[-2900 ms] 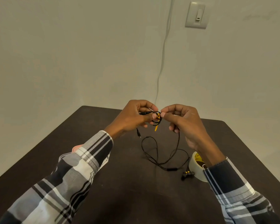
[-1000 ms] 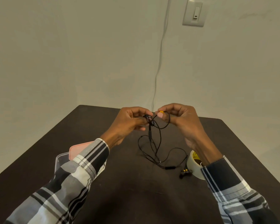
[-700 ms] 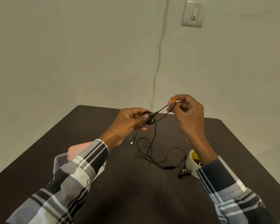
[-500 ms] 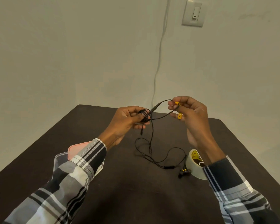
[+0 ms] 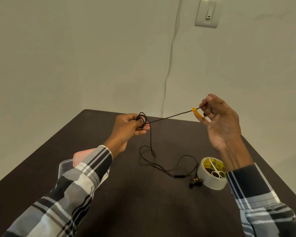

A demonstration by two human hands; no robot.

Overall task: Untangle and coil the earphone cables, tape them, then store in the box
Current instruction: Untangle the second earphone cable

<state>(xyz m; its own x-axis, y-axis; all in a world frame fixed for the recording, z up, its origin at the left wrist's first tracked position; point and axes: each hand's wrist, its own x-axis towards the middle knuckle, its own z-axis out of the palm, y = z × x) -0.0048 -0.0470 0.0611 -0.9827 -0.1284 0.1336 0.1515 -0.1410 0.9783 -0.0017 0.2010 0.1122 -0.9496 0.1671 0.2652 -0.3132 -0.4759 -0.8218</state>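
A black earphone cable runs taut between my two hands above the dark table. My left hand pinches a small bundle of black loops at its fingertips. My right hand pinches the cable's other end, where an orange piece sits on the cord. More black cable hangs from the left hand and lies looped on the table, ending in an inline remote and earbuds. The clear box with its pink lid sits partly hidden behind my left sleeve.
A roll of tape stands by the earbuds at my right forearm, with small white-handled scissors resting on top of it. The table's far edge meets a pale wall with a light switch and a thin wire running down.
My right hand has pulled the orange-marked end up and to the right, drawing that stretch of cable straight. My left hand kept its bundle and shifted left.
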